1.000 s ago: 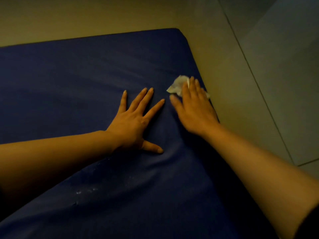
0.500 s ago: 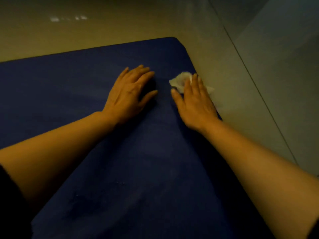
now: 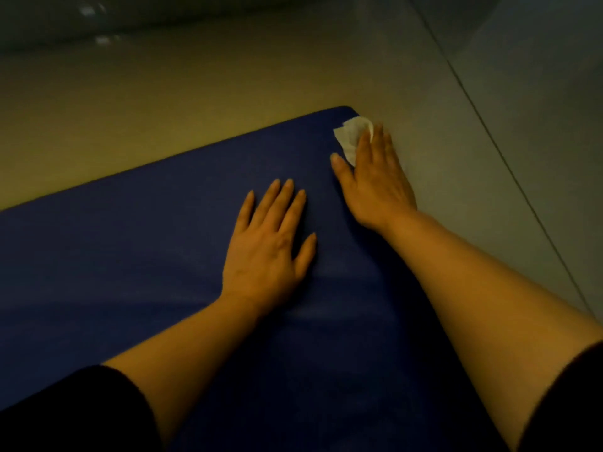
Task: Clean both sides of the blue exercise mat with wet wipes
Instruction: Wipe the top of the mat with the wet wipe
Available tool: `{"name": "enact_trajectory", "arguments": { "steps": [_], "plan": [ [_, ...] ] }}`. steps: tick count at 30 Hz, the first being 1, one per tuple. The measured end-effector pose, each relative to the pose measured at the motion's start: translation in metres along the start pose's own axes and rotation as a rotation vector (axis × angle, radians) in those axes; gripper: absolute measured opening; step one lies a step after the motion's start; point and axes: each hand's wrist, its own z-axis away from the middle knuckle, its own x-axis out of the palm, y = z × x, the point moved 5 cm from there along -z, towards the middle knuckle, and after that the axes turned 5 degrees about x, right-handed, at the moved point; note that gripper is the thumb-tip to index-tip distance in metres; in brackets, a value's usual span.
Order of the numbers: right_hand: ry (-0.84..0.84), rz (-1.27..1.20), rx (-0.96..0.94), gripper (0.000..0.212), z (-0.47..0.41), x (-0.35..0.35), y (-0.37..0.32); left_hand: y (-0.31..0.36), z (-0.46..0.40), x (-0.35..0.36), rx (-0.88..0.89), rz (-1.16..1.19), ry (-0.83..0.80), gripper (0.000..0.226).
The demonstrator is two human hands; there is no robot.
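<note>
Hands flat on blue mat (image 3: 130, 256); right hand (image 3: 375, 177) presses wipe (image 3: 352, 135), no txt.

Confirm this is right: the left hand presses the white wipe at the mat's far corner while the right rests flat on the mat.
Hands are swapped. The head view shows the right hand pressing the white wipe at the mat's far corner; the left hand rests flat.

text: none readable | labels: none | brands: none | numbers: none | signs: none
</note>
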Motion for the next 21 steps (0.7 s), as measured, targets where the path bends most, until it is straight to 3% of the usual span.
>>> {"name": "enact_trajectory", "arguments": {
  "steps": [7, 14, 21],
  "plan": [
    [0.039, 0.236, -0.189, 0.085, 0.056, 0.011, -0.004, -0.002, 0.0, -0.001, 0.018, 0.037, 0.038, 0.06],
    [-0.008, 0.061, -0.039, 0.075, -0.03, 0.0, -0.03, -0.003, 0.0, 0.0, 0.024, 0.039, 0.056, 0.056],
    [-0.004, 0.151, -0.233, 0.078, 0.023, 0.002, -0.025, -0.003, 0.001, -0.001, 0.031, 0.052, 0.08, 0.055]
  ]
}}
